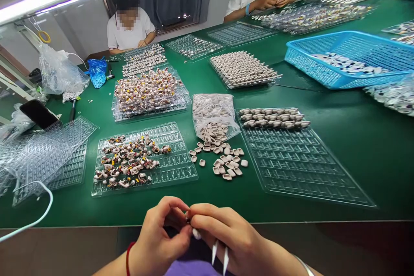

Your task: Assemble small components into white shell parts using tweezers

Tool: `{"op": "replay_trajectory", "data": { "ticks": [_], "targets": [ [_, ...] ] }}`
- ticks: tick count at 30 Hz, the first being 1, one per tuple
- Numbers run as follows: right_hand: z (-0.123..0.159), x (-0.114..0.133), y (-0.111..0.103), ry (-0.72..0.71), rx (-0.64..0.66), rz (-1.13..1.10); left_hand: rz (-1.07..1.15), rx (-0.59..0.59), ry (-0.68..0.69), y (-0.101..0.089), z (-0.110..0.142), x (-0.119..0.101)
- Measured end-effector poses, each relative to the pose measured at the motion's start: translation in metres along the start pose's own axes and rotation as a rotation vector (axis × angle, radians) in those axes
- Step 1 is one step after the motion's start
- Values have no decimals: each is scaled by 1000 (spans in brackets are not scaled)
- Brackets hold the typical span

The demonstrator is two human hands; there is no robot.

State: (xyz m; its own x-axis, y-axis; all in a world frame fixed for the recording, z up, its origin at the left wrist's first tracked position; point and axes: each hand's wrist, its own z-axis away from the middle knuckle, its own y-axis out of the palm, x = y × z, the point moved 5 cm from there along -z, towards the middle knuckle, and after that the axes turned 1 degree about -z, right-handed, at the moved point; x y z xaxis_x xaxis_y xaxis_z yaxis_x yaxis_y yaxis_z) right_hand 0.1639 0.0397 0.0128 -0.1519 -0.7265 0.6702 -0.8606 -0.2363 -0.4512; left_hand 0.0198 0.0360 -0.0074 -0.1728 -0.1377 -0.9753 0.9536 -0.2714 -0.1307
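My left hand (163,239) and my right hand (228,235) meet at the front edge of the table. Pinched between their fingertips is a small off-white part (196,233) with a dark bit at its top; fingers cover much of it. White-tipped tweezers (220,256) stick out below my right hand, tucked in its fingers with the points down. Beyond my hands lie loose beige oval caps (228,166), spilling from a clear bag (212,108). To the left, a clear tray (173,172) carries rows of small off-white pieces with red and yellow bits (129,161).
A clear slotted tray (300,164) on the right has beige parts at its far end. Farther back stand stacked filled trays (147,90) and a blue basket (339,79). Left are bare trays (48,155), a phone (38,113) and a white cable (48,207). Two people sit opposite.
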Motion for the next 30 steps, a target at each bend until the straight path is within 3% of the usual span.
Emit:
{"op": "replay_trajectory", "data": {
  "ticks": [7,11,14,19,25,30],
  "targets": [
    [-2,-4,-1,105,-45,-239,226,-10,-42,2,0,7],
    [6,-28,-2,303,-85,-166,177,-113,-8,-8,-4,5],
    [14,-46,-3,422,-110,-109,252,-171,-58,-16,-7,10],
    [15,-38,1,305,-65,-49,408,-202,-158,-22,-8,20],
    [10,-6,2,219,-157,37,427,-228,-121,-25,-9,20],
    [5,3,0,197,-177,133,356,-244,-95,-27,-9,15]
  ]
}}
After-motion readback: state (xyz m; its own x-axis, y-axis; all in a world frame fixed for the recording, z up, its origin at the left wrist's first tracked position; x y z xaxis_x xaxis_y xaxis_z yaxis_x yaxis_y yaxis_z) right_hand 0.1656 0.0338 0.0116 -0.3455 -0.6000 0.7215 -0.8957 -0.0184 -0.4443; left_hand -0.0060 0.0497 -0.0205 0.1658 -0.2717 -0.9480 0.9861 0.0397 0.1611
